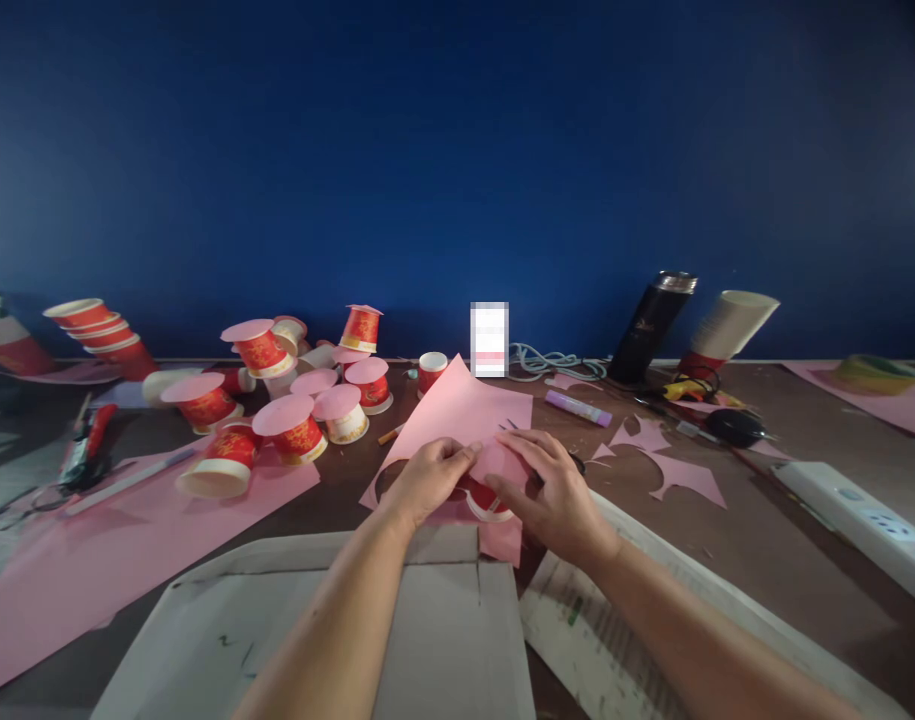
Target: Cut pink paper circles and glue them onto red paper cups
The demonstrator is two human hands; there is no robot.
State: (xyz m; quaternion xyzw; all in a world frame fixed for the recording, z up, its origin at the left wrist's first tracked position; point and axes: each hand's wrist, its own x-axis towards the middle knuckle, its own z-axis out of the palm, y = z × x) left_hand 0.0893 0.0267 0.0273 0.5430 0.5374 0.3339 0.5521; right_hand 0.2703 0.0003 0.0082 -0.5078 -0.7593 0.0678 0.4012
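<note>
In the middle of the table a red paper cup [491,504] stands upside down with a pink paper disc [500,464] on its base. My left hand [434,478] pinches the left edge of the disc, its fingers curled together. Over the disc's right side, my right hand [554,487] has its thumb at the near edge and fingers across the far edge. A pink paper sheet [494,405] lies beneath and behind the cup. Dark scissors, partly hidden by my right hand, show only in small parts.
Several red paper cups [290,428] topped with pink discs stand at the left. A purple glue stick [577,408], pink scraps [686,478], a black thermos [652,325] and a white power strip [862,520] lie or stand to the right. A phone [489,340] leans at the back; cardboard [314,610] lies in front.
</note>
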